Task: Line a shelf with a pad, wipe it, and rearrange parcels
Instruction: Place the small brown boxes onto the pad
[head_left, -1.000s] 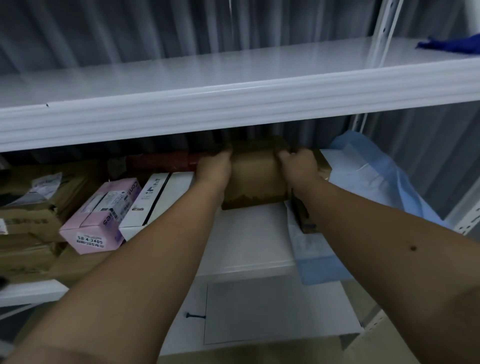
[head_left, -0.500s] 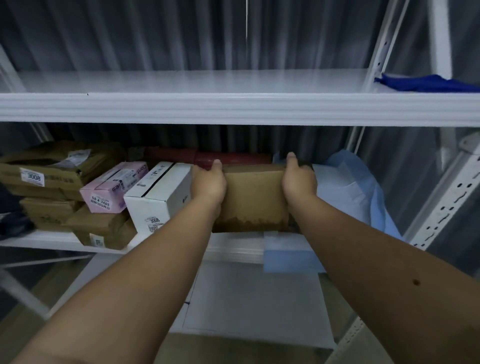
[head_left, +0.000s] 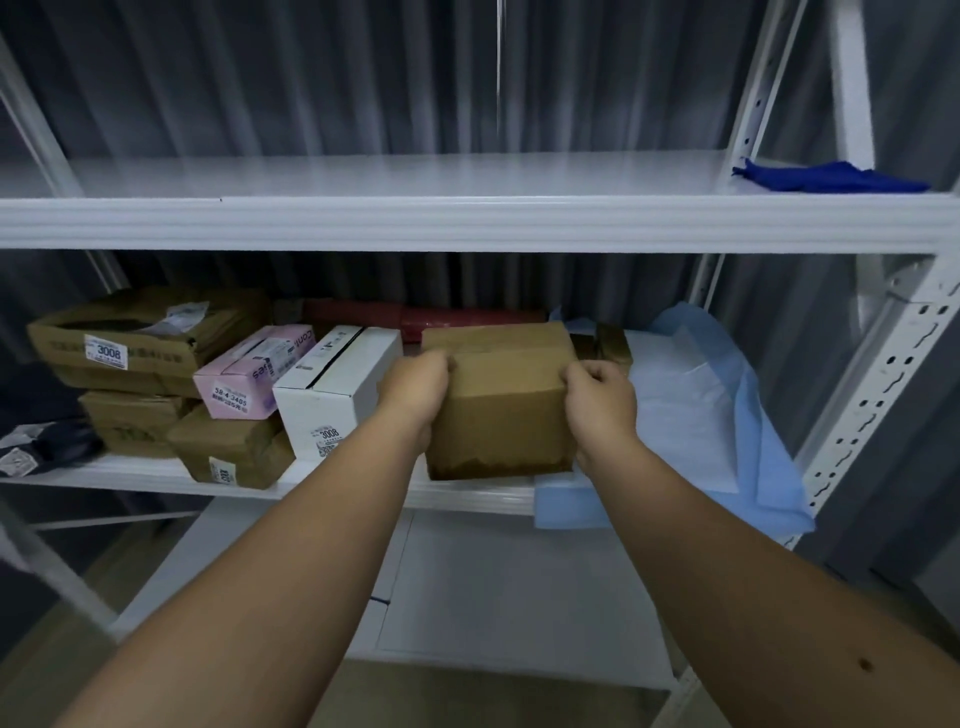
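A brown cardboard parcel (head_left: 501, 410) sits at the front of the middle shelf (head_left: 363, 486), gripped on both sides. My left hand (head_left: 415, 395) holds its left edge and my right hand (head_left: 600, 402) holds its right edge, fingers curled over the top corners. A light blue pad (head_left: 696, 415) lies crumpled on the shelf to the right of the parcel, its front edge hanging over the shelf lip. A dark blue cloth (head_left: 831, 177) rests on the upper shelf (head_left: 467, 223) at the far right.
Left of the parcel stand a white box (head_left: 332, 395), a pink box (head_left: 249, 371) and stacked brown parcels (head_left: 140, 358). A red package (head_left: 457, 319) lies along the back. White uprights (head_left: 883, 374) frame the right side. A lower shelf (head_left: 519, 597) lies below.
The brown parcel has been pulled from deep in the shelf toward the front edge, both hands moving with it. My fingers now curl over its top corners.
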